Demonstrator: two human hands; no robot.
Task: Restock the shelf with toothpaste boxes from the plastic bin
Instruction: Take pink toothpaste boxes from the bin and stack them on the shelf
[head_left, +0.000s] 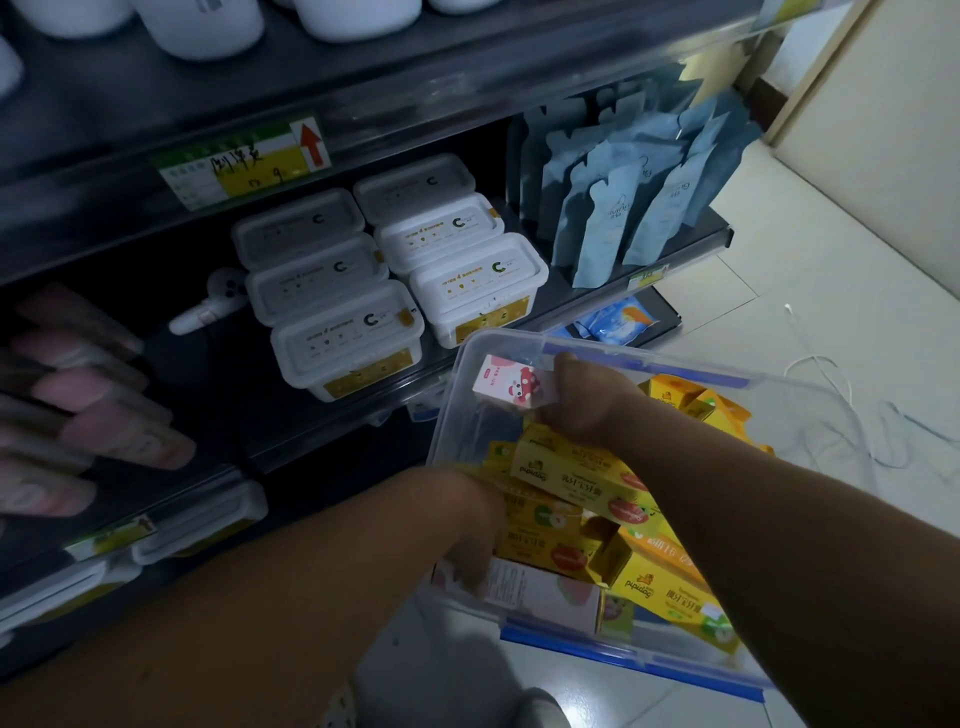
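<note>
A clear plastic bin (810, 402) with blue latches sits tilted on the pale tiled floor (779, 291), just in front of the dark shelf (332, 431), and both bare arms reach into it. The right hand (584, 397) is up at the bin's far-left corner, its fingers clamped on the end of a pink box (506, 384) with a cartoon print, which it holds above the bin's rim and close to the shelf edge. The left hand (467, 525) is low at the near-left corner, where its fingers curl down over one end of a white-and-pink box (545, 590) lying against the bin wall; they are blurred, but they appear to grip it. The rest of the bin is heaped with yellow toothpaste boxes (582, 470) lying at all angles. On the shelf, at far left, a row of pink boxes (124, 436) already lies with ends facing out, though motion blur hides their print. Beside them stand stacked white lidded tubs (348, 338), and further right, blue pouches (608, 218) stand upright. A green-and-yellow price tag (239, 163) is fixed to the shelf edge above.
</note>
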